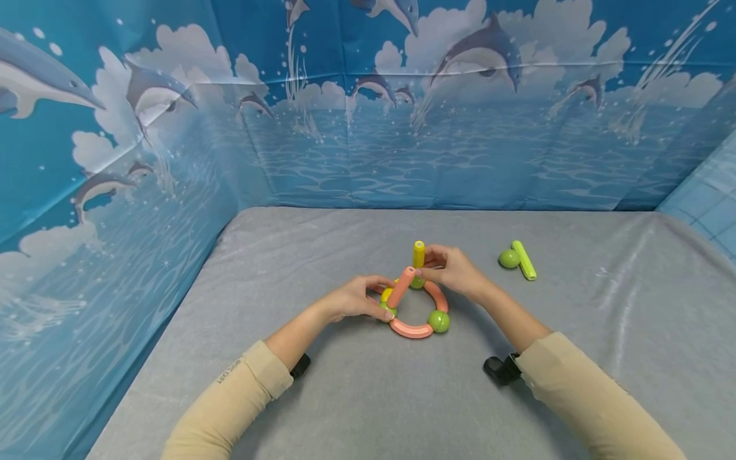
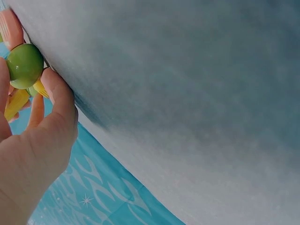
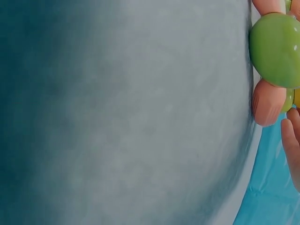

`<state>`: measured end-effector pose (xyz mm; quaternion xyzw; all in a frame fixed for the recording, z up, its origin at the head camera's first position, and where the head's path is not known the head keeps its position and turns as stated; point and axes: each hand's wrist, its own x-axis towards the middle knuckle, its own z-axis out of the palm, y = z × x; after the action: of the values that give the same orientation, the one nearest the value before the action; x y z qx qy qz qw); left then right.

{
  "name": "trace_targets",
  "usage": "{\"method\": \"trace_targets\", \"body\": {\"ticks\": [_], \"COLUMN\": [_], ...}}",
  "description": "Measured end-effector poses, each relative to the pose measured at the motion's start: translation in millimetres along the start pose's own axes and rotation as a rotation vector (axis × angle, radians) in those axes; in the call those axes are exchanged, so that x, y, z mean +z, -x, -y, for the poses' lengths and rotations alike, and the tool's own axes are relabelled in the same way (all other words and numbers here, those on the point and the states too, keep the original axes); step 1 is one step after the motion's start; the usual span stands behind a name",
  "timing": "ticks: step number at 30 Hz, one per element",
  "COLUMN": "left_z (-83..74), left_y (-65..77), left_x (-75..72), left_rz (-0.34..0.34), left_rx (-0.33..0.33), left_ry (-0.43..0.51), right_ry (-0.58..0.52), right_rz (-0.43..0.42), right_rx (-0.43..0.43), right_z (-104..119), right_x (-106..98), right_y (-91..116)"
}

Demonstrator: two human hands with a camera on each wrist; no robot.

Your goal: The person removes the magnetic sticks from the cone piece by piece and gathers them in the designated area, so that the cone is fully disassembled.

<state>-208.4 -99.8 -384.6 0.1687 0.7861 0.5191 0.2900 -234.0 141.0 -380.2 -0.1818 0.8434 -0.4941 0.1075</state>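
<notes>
A ring of curved salmon sticks and green balls lies on the grey cloth. From its left side a straight salmon stick slants up, fixed above a green ball. My left hand grips that ball between thumb and fingers. At the back of the ring, a yellow stick stands upright over another green ball. My right hand pinches the yellow stick near its base; its fingertips are partly hidden. A yellow curved stick shows behind my left fingers.
To the right, a loose green ball lies beside a lime-green stick. Grey cloth covers the table. Blue dolphin-print sheets hang behind and at the left.
</notes>
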Motion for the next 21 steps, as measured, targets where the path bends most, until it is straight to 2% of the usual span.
{"method": "trace_targets", "body": {"ticks": [6, 15, 21], "left_z": [0.4, 1.7, 2.0], "left_y": [-0.3, -0.9, -0.7], "left_x": [-0.1, 0.3, -0.5], "left_rz": [0.005, 0.001, 0.007], "left_rx": [-0.01, -0.007, -0.005], "left_ry": [0.014, 0.005, 0.011], "right_ry": [0.012, 0.015, 0.014], "right_rz": [-0.03, -0.058, -0.059], "right_rx": [0.035, -0.034, -0.039], "right_z": [-2.3, -2.9, -3.4], "right_x": [1.4, 5.2, 5.8], "right_y": [-5.5, -8.5, -9.1]}}
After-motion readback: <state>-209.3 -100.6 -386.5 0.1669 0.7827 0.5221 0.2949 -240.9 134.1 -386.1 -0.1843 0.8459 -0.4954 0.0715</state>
